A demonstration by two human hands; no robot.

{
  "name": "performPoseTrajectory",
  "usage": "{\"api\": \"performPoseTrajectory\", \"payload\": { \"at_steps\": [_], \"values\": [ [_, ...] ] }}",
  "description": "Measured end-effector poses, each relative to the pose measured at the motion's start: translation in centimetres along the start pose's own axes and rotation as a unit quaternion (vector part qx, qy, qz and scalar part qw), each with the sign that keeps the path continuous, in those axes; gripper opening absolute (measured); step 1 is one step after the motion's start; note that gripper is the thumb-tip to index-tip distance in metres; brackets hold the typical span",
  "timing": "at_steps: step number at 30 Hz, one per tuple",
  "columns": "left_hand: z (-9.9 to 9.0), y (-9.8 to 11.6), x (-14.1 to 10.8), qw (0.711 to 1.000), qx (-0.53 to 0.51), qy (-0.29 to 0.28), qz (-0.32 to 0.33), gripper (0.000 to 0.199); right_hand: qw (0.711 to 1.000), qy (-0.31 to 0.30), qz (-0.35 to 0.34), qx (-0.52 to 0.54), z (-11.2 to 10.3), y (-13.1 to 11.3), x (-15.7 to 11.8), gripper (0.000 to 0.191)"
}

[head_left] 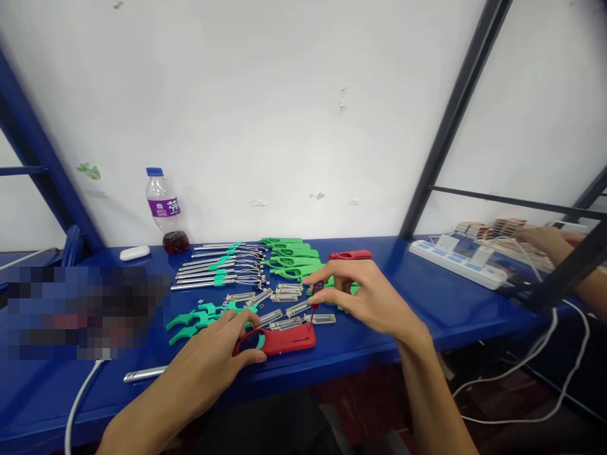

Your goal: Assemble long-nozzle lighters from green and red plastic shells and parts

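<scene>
Lying between both hands (220, 341) (372, 294), the red casing (287, 340)

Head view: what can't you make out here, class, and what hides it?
All in the head view:
- Red casing: left end partly covered by the left hand.
- Screwdriver: tip too small to tell whether it meets a screw.
- Silver bar: right end hidden by the left forearm.
- Co-worker's arm: cut off by the right edge.
- Pixelated patch: blurs whatever lies there.

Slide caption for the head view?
Left hand holds a red casing on a blue table; right hand holds a screwdriver-like tool at its end.
</scene>
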State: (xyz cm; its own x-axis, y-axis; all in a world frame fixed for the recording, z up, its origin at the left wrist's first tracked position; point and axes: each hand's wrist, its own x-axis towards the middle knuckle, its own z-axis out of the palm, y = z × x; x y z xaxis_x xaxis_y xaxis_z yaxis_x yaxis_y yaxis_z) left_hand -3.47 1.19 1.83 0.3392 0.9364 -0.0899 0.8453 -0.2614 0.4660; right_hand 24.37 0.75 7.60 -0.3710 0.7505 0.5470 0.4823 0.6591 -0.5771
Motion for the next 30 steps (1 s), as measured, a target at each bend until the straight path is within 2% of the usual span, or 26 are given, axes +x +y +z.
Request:
{"api": "performPoseTrajectory", "payload": {
  "at_steps": [8,12,14,17,22,25,27,29,30],
  "values": [
    [0.1,0.2,0.2,1.000,0.016,0.006,0.010,0.028,0.997,0.044,0.001,-0.059,0.8,0.2,0.4,0.035],
    [0.0,0.4,0.1,1.000,0.017,0.006,0.003,0.029,0.999,0.039,0.021,-0.002,0.9,0.3,0.6,0.030],
    [0.0,0.4,0.1,1.000,0.013,0.005,0.001,0.030,0.996,-0.002,0.027,0.080,0.7,0.4,0.6,0.031],
    [-0.1,0.6,0.1,1.000,0.016,0.009,0.001,0.030,0.971,-0.105,0.048,0.207,0.4,0.7,0.5,0.029],
    [-0.1,0.9,0.2,1.000,0.027,0.009,0.001,0.032,0.940,-0.214,0.093,0.248,0.5,0.8,0.6,0.022],
    [-0.2,1.0,0.1,1.000,0.026,0.008,0.004,0.032,0.945,-0.232,0.083,0.217,0.0,-0.6,0.5,0.026],
    [-0.3,1.0,0.0,1.000,0.026,0.009,0.011,0.033,0.956,-0.243,0.075,0.146,0.0,-1.7,-0.4,0.023],
    [-0.3,1.0,0.0,0.999,0.025,0.013,0.026,0.033,0.951,-0.299,0.075,0.029,1.2,-2.2,-2.4,0.027],
    [-0.3,1.0,0.1,0.999,0.025,0.016,0.033,0.032,0.934,-0.345,0.079,-0.040,2.5,-2.1,-3.8,0.025]
  ]
}}
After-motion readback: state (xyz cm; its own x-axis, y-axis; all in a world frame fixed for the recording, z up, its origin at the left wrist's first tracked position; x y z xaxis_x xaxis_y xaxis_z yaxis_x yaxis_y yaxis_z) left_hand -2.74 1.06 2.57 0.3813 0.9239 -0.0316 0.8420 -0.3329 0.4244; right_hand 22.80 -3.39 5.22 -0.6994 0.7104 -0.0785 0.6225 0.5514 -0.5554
